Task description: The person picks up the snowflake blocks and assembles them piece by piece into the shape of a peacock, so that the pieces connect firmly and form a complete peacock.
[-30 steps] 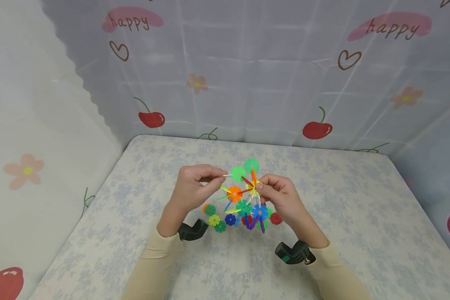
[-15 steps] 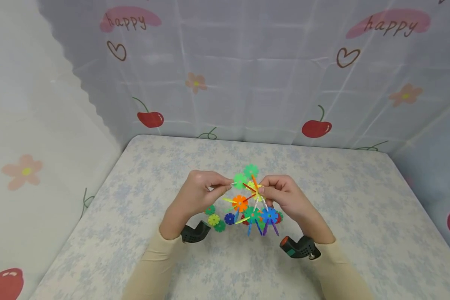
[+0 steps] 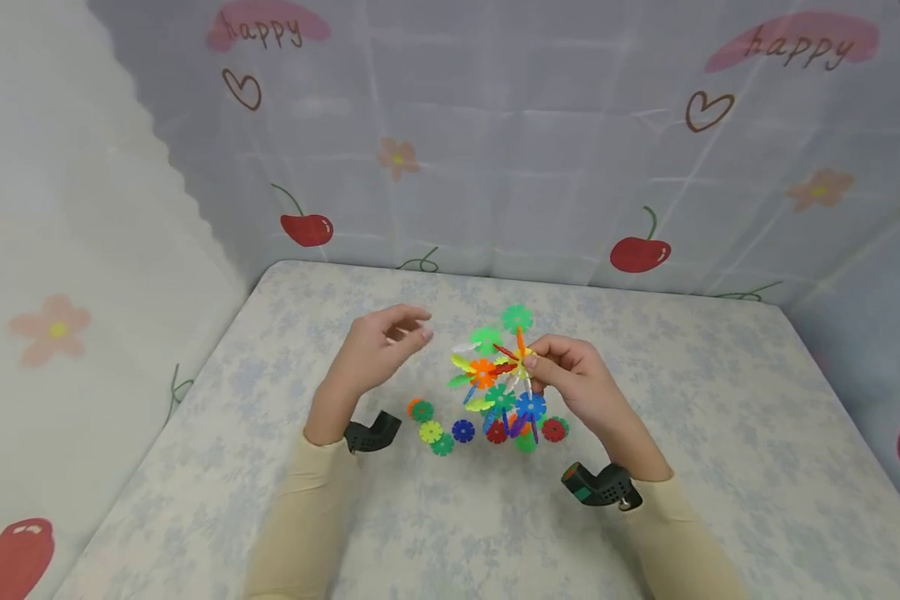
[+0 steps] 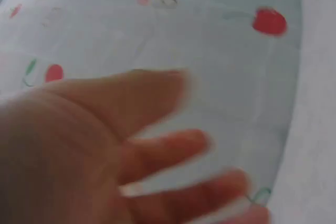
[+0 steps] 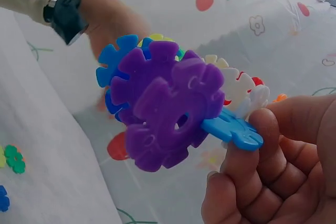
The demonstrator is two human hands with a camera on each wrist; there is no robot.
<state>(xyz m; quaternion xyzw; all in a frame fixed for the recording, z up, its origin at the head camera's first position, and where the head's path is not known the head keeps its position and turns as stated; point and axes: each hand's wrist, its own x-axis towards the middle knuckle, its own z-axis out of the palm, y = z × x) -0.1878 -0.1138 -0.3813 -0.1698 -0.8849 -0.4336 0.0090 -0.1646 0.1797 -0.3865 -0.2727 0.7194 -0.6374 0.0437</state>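
the right hand grasps the disc assembly at its right side, pinching it between thumb and fingers. in the head view the thumb tip lies over the edge of the yellow disc; in the right wrist view the fingertips are at the blue disc. the assembly is held up above the counter. it consists of notched plastic discs slotted into one another at angles, with a green disc at the top, an orange disc on the left and a pair of purple discs facing the right wrist camera.

the left hand is released: it holds nothing, its fingers are loosely bent, and it is near the left side of the assembly but apart from it. in the left wrist view this hand is blurred.

loose discs lie on the counter below the hands: a yellow-green disc and a dark blue disc to the left, and a red disc to the right. each wrist carries a black camera unit. a printed cloth stands behind the counter.
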